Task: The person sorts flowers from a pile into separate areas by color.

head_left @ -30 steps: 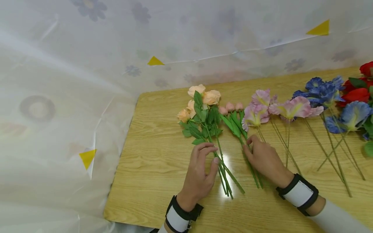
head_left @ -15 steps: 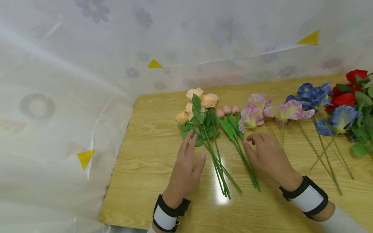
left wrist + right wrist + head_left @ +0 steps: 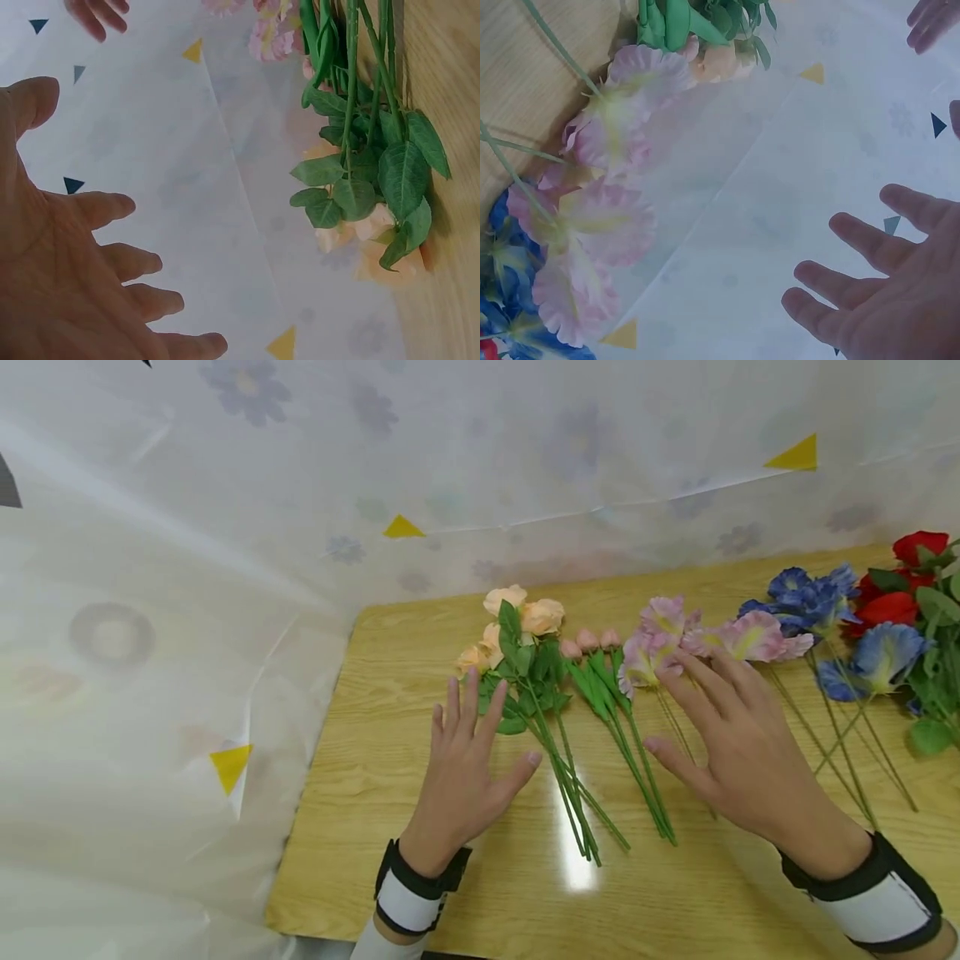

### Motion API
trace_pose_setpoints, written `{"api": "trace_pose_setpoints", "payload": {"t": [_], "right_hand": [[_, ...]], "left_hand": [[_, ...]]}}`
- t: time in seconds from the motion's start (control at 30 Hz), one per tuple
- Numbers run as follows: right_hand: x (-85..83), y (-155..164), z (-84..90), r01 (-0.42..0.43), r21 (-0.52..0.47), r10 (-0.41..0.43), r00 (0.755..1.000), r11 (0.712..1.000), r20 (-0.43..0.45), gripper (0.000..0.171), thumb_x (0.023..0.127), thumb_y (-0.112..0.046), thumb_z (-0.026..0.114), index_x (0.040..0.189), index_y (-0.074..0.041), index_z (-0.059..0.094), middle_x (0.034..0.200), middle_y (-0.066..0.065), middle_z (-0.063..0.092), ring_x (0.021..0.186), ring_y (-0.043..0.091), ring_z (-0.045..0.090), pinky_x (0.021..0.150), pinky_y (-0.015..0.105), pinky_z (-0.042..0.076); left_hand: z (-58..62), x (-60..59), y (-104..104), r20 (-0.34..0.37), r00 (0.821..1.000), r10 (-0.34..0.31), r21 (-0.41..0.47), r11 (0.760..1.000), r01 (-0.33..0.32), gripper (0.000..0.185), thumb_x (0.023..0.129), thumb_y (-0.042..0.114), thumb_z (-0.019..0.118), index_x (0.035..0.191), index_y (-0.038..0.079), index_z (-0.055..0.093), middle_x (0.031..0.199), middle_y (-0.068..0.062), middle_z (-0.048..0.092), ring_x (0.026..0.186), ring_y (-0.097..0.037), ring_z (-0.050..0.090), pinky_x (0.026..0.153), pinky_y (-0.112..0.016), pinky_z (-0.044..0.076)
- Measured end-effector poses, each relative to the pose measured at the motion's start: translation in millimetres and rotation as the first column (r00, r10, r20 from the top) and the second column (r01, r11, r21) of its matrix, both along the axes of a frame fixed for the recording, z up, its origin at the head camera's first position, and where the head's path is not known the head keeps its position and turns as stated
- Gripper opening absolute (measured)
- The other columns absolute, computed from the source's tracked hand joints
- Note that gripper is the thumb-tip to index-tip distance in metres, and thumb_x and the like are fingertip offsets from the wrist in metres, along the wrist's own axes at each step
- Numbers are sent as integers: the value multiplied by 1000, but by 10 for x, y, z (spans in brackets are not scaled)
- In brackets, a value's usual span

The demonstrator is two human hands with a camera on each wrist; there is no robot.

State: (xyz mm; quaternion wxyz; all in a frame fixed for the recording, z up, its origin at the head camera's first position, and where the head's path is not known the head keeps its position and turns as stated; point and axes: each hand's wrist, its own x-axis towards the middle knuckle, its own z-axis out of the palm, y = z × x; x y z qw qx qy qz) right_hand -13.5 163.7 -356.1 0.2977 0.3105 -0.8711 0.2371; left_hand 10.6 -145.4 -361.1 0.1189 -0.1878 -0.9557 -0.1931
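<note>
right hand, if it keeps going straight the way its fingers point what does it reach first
Probably the pink-and-lilac flowers: the right hand is open, its fingertips pointing at those blooms and seemingly almost at them. Height above the table is unclear.

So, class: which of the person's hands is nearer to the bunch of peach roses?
Left. The left hand hovers flat just beside the peach roses, its fingertips by their leaves. The right hand is farther off, over the pale purple flowers.

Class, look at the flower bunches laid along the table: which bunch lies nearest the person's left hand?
The peach rose bunch, the leftmost group, with broad green leaves; the left hand hovers beside its stems.
</note>
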Motion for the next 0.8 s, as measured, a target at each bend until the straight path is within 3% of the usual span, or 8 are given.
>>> {"api": "trace_pose_setpoints", "payload": {"t": [0.27,0.5,0.8], "right_hand": [[35,-18,52,22,41,-21,1000,999,-15,73,95,-66,40,141,-10,50,150,15,39,137,46,30,109,66,18],[117,34,41,53,122,-59,997,991,43,77,97,-67,33,146,-9,45,156,12,31,144,37,21,114,60,11],[165,68,-39,52,142,-64,995,988,81,79,97,-68,31,148,-8,40,157,10,29,143,38,23,115,55,13]], "left_hand": [[31,-25,-4,-20,999,37,-46,998,-38,83,93,71,36,157,23,14,162,-6,-11,147,-32,-10,109,-69,9],[33,-54,-4,-11,999,31,-46,998,-31,85,92,72,35,157,24,8,162,-9,-12,148,-32,-9,110,-67,10],[-2,-42,37,39,999,27,-48,999,-26,90,91,73,38,157,23,3,161,-8,-15,147,-31,-12,109,-68,10]]}}
